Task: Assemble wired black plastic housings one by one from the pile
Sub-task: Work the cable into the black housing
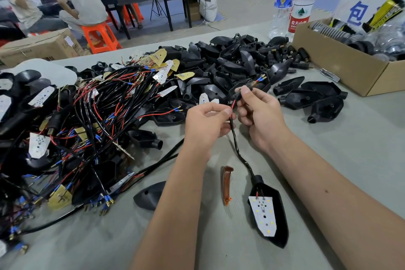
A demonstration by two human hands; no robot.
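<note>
**Both hands pinch one cable above the surface**

Pinched between thumb and forefinger, the black cable (235,142) passes through the left hand (209,121), whose grip is closed on it just below the point where a red wire (233,103) breaks out of the sheath. At one o'clock from it, the right hand (259,108) has its fingers curled round a small black plug piece (242,92) on the same lead; the lead's blue-sleeved brass terminals (260,78) stick out beyond the fingertips. Both hands hover above the grey surface (328,153).

From the left hand the cable drops toward five o'clock and enters the neck of a black housing (278,221) lying open side up on the surface, near the right forearm. A white LED board (263,216) sits inside it, with red and black wires soldered at its top edge. At nine o'clock from this housing lies an amber lens (227,184), apart from it.

Empty black housings fill the pile (228,66) at twelve o'clock from the hands. At nine to ten o'clock spreads a tangle of wired boards (87,120). A cardboard box (341,66) stands at two o'clock, with two water bottles (293,0) behind it.
</note>
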